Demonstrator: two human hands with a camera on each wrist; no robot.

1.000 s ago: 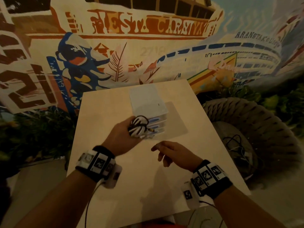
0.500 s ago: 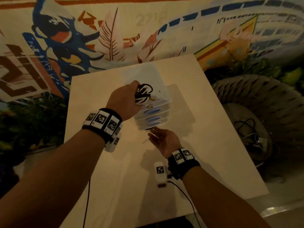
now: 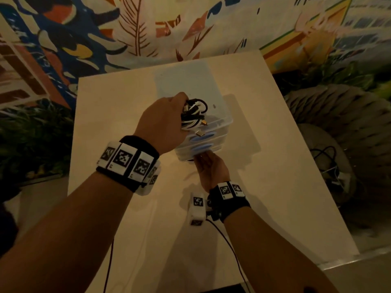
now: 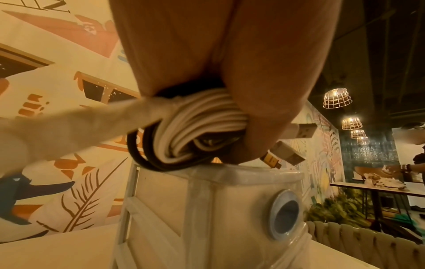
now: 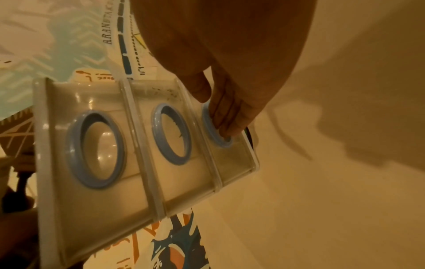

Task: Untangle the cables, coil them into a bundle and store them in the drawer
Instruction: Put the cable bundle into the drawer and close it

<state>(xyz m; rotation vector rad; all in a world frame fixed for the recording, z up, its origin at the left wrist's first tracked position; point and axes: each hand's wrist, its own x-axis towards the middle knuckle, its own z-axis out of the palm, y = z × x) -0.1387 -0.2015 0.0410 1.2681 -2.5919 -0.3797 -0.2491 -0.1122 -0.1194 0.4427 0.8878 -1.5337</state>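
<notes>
A coiled bundle of black and white cables [image 3: 193,116] is gripped in my left hand [image 3: 169,121], just over the front of a translucent three-drawer unit [image 3: 190,81]. The top drawer [image 3: 224,121] stands pulled out a little, and the bundle [image 4: 195,131] hangs right above its rim [image 4: 230,172], USB plugs [image 4: 287,152] sticking out. My right hand [image 3: 208,163] reaches low at the unit's front. Its fingers [image 5: 225,116] lie fairly straight, tips inside the bottom drawer's blue ring handle [image 5: 220,143].
The unit stands at the back middle of a pale square table [image 3: 127,229]. A wicker chair [image 3: 338,115] with loose cables on its seat [image 3: 325,161] is off the right edge. A painted wall is behind, plants at left.
My left hand has lifted the bundle from the unit's front to above the top drawer. My right hand has moved forward from the table to the bottom drawer's ring.
</notes>
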